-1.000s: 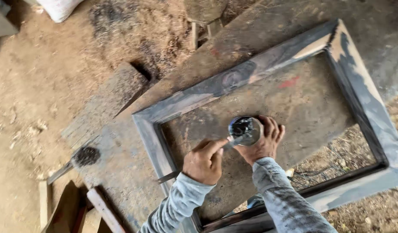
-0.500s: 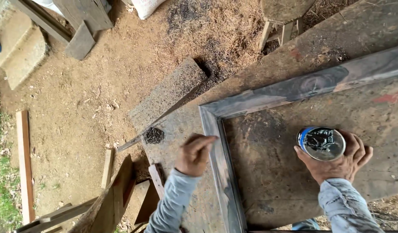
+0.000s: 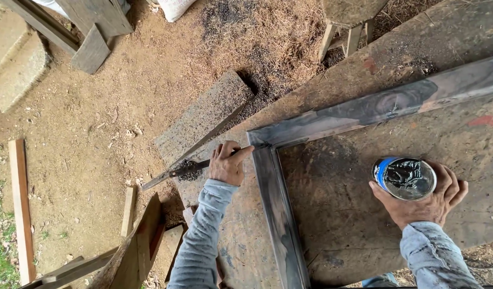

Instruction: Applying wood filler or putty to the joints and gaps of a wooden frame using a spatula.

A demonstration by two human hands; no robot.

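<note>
Left hand (image 3: 228, 163): fingers curled shut around a brush (image 3: 174, 173), its handle running out leftward past the knuckles, just beside the corner of the frame (image 3: 273, 203). Right hand (image 3: 423, 200): fingers wrapped under and around an open can (image 3: 404, 177), dark inside, held upright within the frame above the board (image 3: 343, 214). Wood block (image 3: 203, 115) near the brush; stool legs (image 3: 340, 37) behind.

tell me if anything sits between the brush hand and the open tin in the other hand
Yes: the dark-stained wooden frame's left rail lies between the left hand, holding the thin paintbrush, and the round blue-banded tin in the right hand.
</note>
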